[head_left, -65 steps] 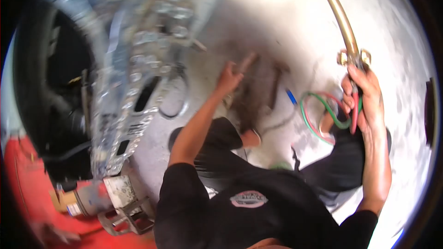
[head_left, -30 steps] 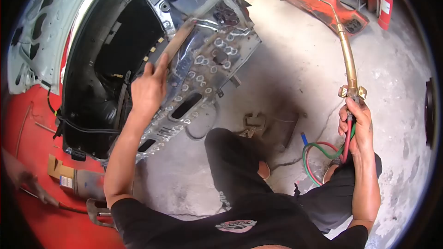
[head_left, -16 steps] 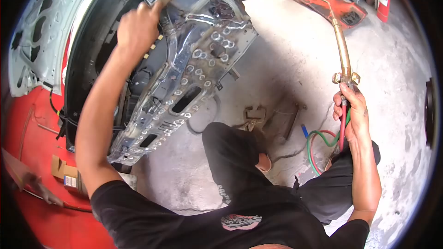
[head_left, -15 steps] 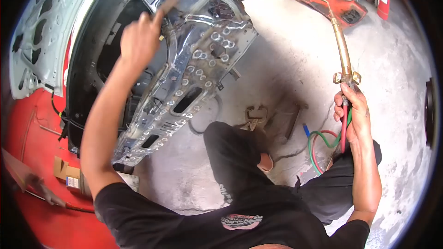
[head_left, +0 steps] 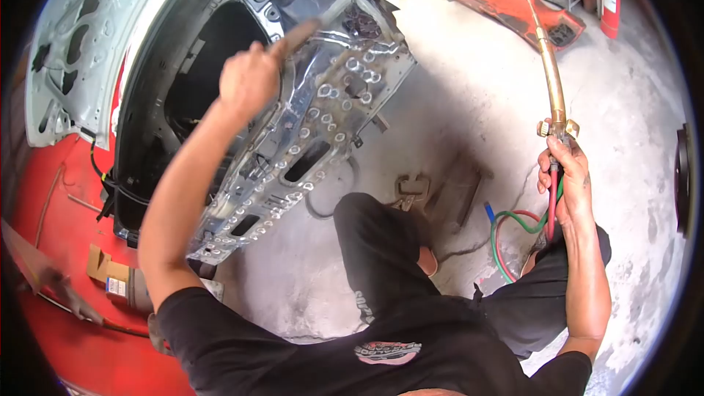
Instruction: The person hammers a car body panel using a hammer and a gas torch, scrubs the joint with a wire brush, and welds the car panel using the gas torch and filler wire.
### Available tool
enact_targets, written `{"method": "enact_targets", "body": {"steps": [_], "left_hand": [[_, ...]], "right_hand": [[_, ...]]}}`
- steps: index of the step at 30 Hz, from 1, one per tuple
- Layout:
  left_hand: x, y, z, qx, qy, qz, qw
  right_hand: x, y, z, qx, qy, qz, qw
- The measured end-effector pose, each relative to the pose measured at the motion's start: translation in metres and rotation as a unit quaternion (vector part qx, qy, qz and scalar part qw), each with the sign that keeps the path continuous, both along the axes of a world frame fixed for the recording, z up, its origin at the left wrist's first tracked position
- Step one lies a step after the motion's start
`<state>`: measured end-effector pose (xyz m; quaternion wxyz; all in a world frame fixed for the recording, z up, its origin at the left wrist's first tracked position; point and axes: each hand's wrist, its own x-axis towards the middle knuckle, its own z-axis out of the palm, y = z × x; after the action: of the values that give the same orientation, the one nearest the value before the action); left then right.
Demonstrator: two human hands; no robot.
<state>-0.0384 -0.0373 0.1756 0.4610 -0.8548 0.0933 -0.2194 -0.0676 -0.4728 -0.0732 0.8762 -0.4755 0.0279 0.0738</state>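
My left hand [head_left: 249, 82] is closed around a flat brown tool [head_left: 297, 37], whose blurred end lies over the upper part of the bare metal car panel [head_left: 312, 114]. Rings of weld marks and several slots cover this panel. At the right, my right hand [head_left: 566, 169] grips a brass gas torch [head_left: 554, 88] just below its two valve knobs. The torch points up and away from me, its thin tip over the red body part on the floor. Red and green hoses [head_left: 524, 224] hang from its lower end and loop beside my knee.
A red body part [head_left: 506, 4] lies on the floor at the top, near a fire extinguisher [head_left: 610, 6]. A clamp [head_left: 412, 194] and a dark metal bar [head_left: 471, 198] rest on the concrete ahead of my knees. At the left are an open pale panel [head_left: 73, 51] and a cardboard box [head_left: 108, 270].
Over the last half second my left hand has shifted right and down in view with the tool. The car panel and torch also sit slightly further right. My right hand keeps its grip.
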Motion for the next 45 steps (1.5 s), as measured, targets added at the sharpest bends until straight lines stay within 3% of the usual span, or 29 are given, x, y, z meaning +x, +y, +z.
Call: {"method": "enact_targets", "body": {"steps": [3, 5, 7, 11, 13, 15, 17, 19, 20, 21, 23, 26, 30, 33, 37, 38, 42, 45], "left_hand": [[0.016, -0.011, 0.04, -0.022, -0.046, -0.015, 0.999], [0.005, -0.005, 0.009, -0.02, -0.046, 0.013, 0.999], [-0.012, 0.004, -0.019, -0.066, 0.035, -0.012, 0.997], [0.002, 0.01, 0.008, -0.028, 0.004, -0.009, 1.0], [0.003, 0.002, 0.014, -0.092, -0.044, -0.024, 0.995], [-0.01, 0.017, -0.013, -0.094, 0.005, -0.007, 0.995], [-0.009, 0.038, -0.028, -0.224, 0.003, -0.031, 0.974], [0.021, 0.032, -0.026, -0.185, -0.008, -0.041, 0.982], [0.031, 0.005, -0.025, -0.23, -0.003, 0.008, 0.973], [0.045, 0.007, -0.037, -0.251, -0.014, -0.033, 0.967], [0.046, 0.026, -0.05, -0.27, -0.024, -0.056, 0.961], [-0.027, 0.044, -0.036, -0.293, 0.005, -0.035, 0.955], [0.0, 0.04, -0.056, -0.347, -0.025, -0.067, 0.935], [0.046, 0.011, -0.088, -0.303, -0.079, -0.092, 0.945], [-0.024, 0.029, -0.11, -0.299, -0.05, -0.056, 0.951], [-0.037, 0.04, -0.116, -0.272, -0.029, 0.007, 0.962], [0.024, 0.019, -0.13, -0.196, -0.034, -0.089, 0.976], [-0.001, 0.028, -0.121, -0.174, -0.028, -0.074, 0.982]], "right_hand": [[-0.001, -0.002, -0.008, 0.007, 0.01, -0.012, 1.0], [-0.004, -0.004, -0.007, 0.007, 0.019, -0.014, 1.0], [-0.004, -0.006, -0.005, 0.001, 0.018, -0.026, 0.999], [0.0, -0.008, -0.007, -0.024, 0.01, -0.027, 0.999], [-0.002, -0.006, -0.006, -0.018, 0.024, -0.029, 0.999], [-0.005, -0.005, -0.003, -0.019, 0.027, -0.027, 0.999], [-0.002, -0.006, -0.003, -0.024, 0.019, -0.034, 0.999], [0.001, -0.004, -0.01, -0.037, 0.005, -0.04, 0.999], [0.003, 0.0, -0.012, -0.033, 0.002, -0.041, 0.999], [0.004, 0.003, -0.015, -0.032, 0.0, -0.039, 0.999], [0.004, 0.002, -0.012, -0.024, -0.006, -0.055, 0.998], [-0.002, -0.002, -0.01, -0.013, -0.009, -0.042, 0.999], [0.004, 0.002, -0.01, -0.022, -0.024, -0.039, 0.999], [0.004, 0.011, -0.01, -0.016, -0.019, -0.043, 0.999], [0.005, 0.016, -0.006, -0.009, -0.022, -0.03, 0.999], [0.006, 0.015, -0.007, -0.017, -0.021, -0.03, 0.999], [0.011, 0.022, -0.007, -0.026, -0.021, -0.015, 0.999], [0.008, 0.024, -0.007, -0.012, -0.026, -0.027, 0.999]]}}
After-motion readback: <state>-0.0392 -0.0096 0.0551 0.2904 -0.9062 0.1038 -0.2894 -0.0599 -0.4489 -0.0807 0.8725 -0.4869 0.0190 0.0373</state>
